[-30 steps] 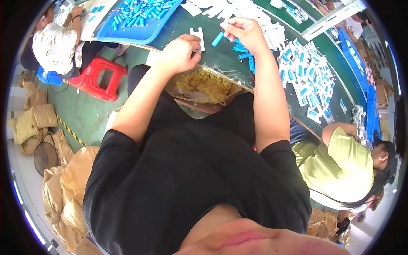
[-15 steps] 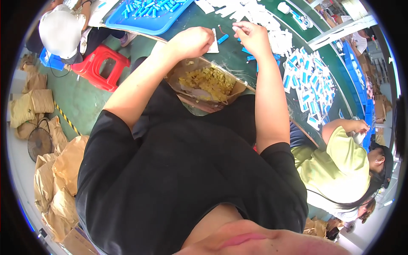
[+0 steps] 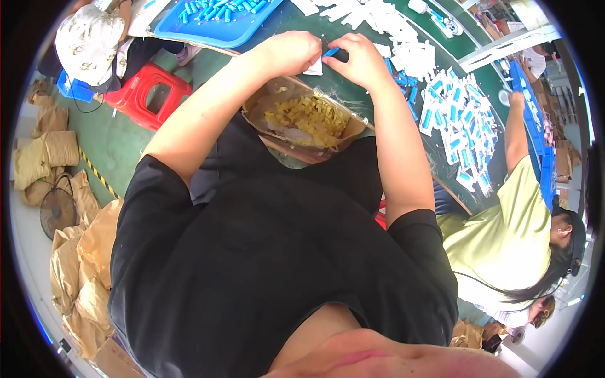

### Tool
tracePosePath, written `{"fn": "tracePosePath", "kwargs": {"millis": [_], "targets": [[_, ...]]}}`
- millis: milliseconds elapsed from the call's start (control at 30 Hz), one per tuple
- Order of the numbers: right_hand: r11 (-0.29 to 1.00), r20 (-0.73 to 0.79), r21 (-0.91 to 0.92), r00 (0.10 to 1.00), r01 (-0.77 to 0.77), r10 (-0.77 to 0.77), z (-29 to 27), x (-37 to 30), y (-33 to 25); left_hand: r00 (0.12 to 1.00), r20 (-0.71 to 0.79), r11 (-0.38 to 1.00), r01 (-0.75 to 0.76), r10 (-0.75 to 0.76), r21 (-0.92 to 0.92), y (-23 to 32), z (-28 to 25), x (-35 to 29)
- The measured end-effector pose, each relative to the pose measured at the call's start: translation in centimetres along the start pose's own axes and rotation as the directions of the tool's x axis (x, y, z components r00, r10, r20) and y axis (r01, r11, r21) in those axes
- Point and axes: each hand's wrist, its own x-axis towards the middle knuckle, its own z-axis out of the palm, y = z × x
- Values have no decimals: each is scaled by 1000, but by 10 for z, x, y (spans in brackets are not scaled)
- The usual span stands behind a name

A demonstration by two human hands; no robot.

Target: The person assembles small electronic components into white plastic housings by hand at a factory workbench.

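- Green tabletop (image 3: 285,24): a blue tray (image 3: 217,36) at the left; scattered white pieces (image 3: 359,14) farther back; one separate white piece (image 3: 313,68) near the front edge; loose blue cylinders (image 3: 405,80); a heap of white-and-blue units (image 3: 455,116) rightward.
- Green floor (image 3: 133,148): a red stool (image 3: 133,94) and yellow-black tape (image 3: 97,173).

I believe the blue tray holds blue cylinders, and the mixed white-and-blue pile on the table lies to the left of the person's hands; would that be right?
Not quite: the head view shows the mixed white-and-blue pile to the right of both the left hand and the right hand. The blue tray does hold blue cylinders.
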Motion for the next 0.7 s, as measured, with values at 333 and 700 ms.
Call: {"fn": "tracePosePath", "kwargs": {"millis": [333, 700], "targets": [[954, -225, 295, 967, -54, 124, -5, 4, 12, 980, -119, 984, -148, 159, 102, 5, 3, -2], [894, -119, 442, 993, 73, -22, 0, 5, 6, 794, -603, 920, -173, -81, -351, -16, 36, -17]]}}
